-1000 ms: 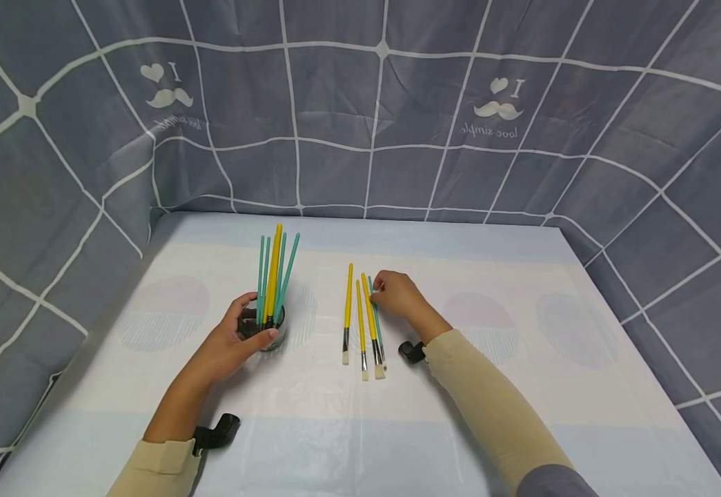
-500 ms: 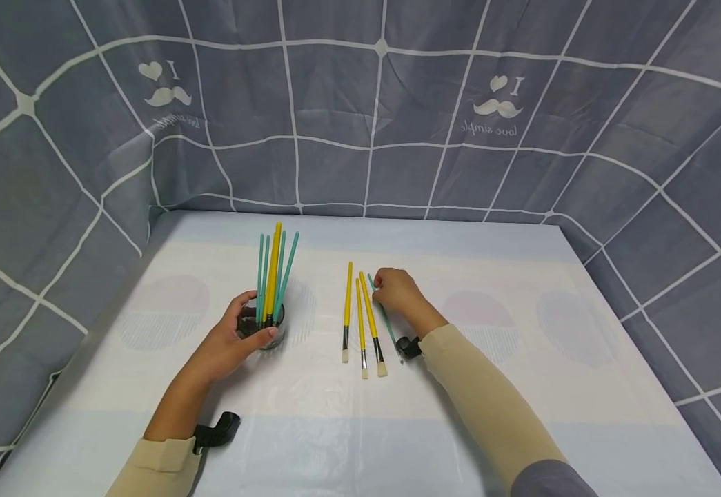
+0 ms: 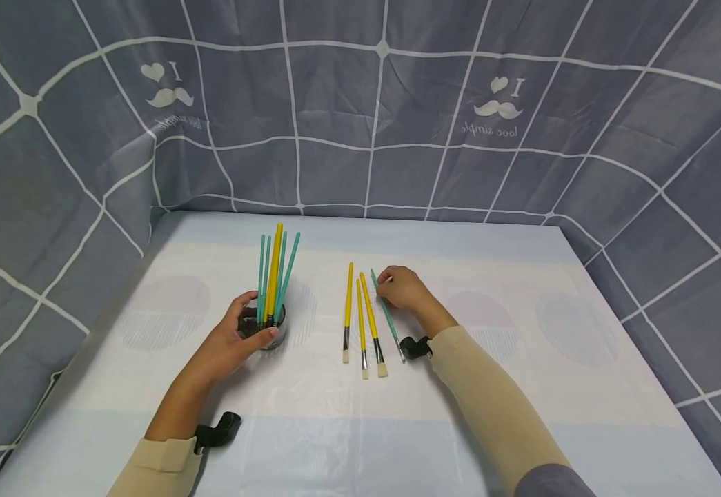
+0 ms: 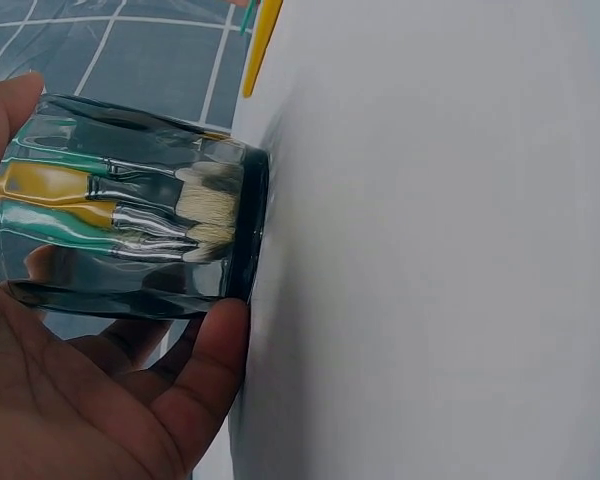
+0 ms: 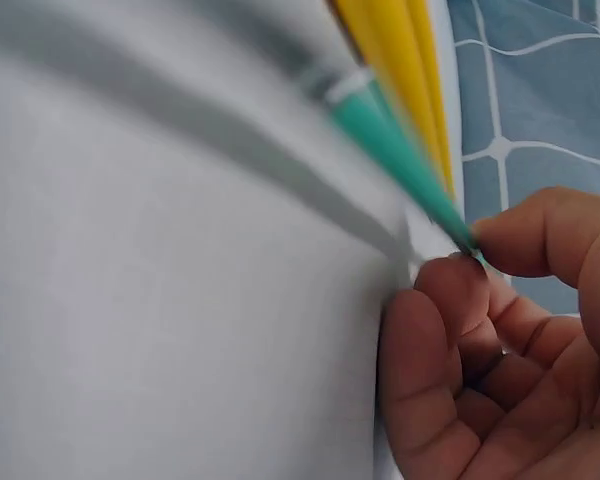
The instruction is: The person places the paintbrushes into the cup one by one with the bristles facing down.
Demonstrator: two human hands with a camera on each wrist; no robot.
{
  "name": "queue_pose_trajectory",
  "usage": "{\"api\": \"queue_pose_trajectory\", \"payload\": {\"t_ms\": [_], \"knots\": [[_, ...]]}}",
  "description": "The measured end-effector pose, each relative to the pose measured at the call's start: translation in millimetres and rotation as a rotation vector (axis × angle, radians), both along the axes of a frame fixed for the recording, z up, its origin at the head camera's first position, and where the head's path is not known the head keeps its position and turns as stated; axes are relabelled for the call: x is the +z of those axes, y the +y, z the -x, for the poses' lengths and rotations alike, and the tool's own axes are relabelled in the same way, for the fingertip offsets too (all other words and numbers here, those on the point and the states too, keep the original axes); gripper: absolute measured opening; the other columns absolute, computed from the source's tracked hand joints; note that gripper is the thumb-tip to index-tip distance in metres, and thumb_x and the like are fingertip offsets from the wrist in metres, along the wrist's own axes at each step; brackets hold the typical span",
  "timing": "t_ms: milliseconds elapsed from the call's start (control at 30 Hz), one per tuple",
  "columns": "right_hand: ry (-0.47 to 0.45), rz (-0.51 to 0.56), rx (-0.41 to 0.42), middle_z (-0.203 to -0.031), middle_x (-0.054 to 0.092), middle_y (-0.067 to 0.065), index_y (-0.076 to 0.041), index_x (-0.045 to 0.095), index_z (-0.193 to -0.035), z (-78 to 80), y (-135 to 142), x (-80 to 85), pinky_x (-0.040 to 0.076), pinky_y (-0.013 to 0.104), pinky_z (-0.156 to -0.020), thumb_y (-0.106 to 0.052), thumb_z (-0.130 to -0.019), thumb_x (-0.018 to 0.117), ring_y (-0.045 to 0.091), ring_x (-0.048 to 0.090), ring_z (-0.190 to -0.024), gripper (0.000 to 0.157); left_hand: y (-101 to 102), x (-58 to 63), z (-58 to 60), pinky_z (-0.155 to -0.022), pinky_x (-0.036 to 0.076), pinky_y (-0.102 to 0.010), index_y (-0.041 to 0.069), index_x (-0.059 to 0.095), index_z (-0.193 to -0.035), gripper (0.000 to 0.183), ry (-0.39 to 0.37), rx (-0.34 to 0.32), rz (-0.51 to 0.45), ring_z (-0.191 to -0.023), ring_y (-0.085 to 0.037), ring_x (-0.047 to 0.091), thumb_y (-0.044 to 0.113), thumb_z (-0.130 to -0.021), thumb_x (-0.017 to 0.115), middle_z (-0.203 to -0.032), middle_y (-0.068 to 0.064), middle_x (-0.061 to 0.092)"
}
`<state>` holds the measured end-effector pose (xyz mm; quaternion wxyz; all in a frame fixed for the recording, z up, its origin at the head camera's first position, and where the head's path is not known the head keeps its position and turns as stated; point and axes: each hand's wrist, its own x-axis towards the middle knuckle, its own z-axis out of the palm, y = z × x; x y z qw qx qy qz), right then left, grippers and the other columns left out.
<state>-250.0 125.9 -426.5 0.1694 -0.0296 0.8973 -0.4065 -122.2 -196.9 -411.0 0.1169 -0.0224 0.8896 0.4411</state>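
Teal paintbrush swung away from its yellow neighbours

A second ago the teal paintbrush [image 3: 391, 324] lay along the rightmost of the three yellow paintbrushes [image 3: 361, 324]; now its ferrule end stands apart to the right. The right hand [image 3: 402, 288] pinches its handle near the top between thumb and fingertips. Whether the bristle end touches the table I cannot tell. The left hand [image 3: 230, 351], unmoved, curls round the glass jar [image 4: 160, 275].

A strip of cloth separates jar from yellow paintbrushes, and a broad stretch of tabletop [image 3: 310, 435] runs from the right hand to the table's right edge. The far edge meets a grey curtain [image 3: 335, 90] with white grid lines, which also hangs at both sides.

The jar is smoky, see-through and thick-based, holding teal and yellow brushes [image 3: 273, 283] bristles down. The yellow paintbrushes have pale, flat bristles and slim handles. The cloth is smooth, faintly printed with circles and stripes.
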Motion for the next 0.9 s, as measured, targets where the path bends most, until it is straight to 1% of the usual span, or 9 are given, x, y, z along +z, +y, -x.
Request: {"api": "queue_pose_trajectory", "payload": {"t_ms": [67,233,400,567,767,833,900], "knots": [[-0.012,0.028,-0.006,-0.087,0.062,0.012,-0.006,0.061,-0.115,0.5,2.2,-1.5,0.047,0.033,-0.061,-0.015,-0.097,0.058,0.021,0.057,-0.067,0.021,0.0,0.1,0.1,-0.086,0.044,-0.054,0.025,0.014,-0.157,0.09,0.0,0.0,0.006,-0.123,-0.045,0.044,0.054,-0.09,0.067,-0.149,-0.024,0.037],[-0.023,0.077,-0.02,-0.093,0.062,0.011,-0.006,0.06,-0.122,-1.4,7.0,-2.7,0.049,0.032,-0.063,-0.015,-0.096,0.058,0.021,0.06,-0.072,0.027,0.2,0.0,0.0,-0.088,0.043,-0.056,0.025,0.015,-0.157,0.089,0.005,0.004,-0.007,-0.124,-0.045,0.044,0.053,-0.09,0.067,-0.148,-0.024,0.037],[-0.021,0.209,-0.05,-0.091,0.061,0.013,-0.004,0.058,-0.124,-5.3,12.1,0.3,0.051,0.032,-0.063,-0.007,-0.095,0.056,0.022,0.059,-0.07,0.029,0.4,-1.6,0.4,-0.087,0.043,-0.057,0.025,0.015,-0.157,0.089,0.005,0.007,-0.022,-0.124,-0.046,0.043,0.052,-0.09,0.068,-0.149,-0.024,0.036],[0.015,0.304,-0.057,-0.088,0.057,0.012,-0.002,0.055,-0.126,-8.9,13.1,7.3,0.054,0.032,-0.064,-0.007,-0.096,0.056,0.022,0.06,-0.073,0.03,1.2,-1.2,0.7,-0.085,0.044,-0.054,0.025,0.014,-0.157,0.091,-0.005,0.006,-0.011,-0.124,-0.047,0.043,0.053,-0.09,0.068,-0.15,-0.025,0.035],[0.053,0.368,-0.033,-0.087,0.056,0.011,0.002,0.052,-0.128,-13.8,0.9,22.8,0.055,0.034,-0.064,-0.007,-0.097,0.055,0.025,0.062,-0.075,0.033,1.2,-0.1,0.4,-0.085,0.044,-0.053,0.025,0.014,-0.157,0.091,-0.008,0.004,0.004,-0.122,-0.046,0.044,0.053,-0.09,0.068,-0.15,-0.025,0.035],[0.056,0.387,-0.038,-0.089,0.056,0.011,0.001,0.052,-0.128,-14.0,-6.8,24.9,0.055,0.035,-0.064,-0.007,-0.097,0.055,0.025,0.062,-0.076,0.032,1.1,0.2,0.3,-0.084,0.044,-0.052,0.025,0.013,-0.157,0.091,-0.005,0.001,0.003,-0.122,-0.045,0.045,0.053,-0.09,0.068,-0.149,-0.025,0.036],[0.061,0.415,-0.037,-0.091,0.055,0.011,0.001,0.052,-0.129,-14.5,-14.9,26.0,0.056,0.038,-0.067,-0.007,-0.098,0.055,0.027,0.062,-0.079,0.032,0.9,1.0,-0.3,-0.084,0.044,-0.052,0.025,0.013,-0.157,0.091,-0.004,0.0,-0.002,-0.122,-0.045,0.045,0.053,-0.09,0.068,-0.149,-0.025,0.036]]}}
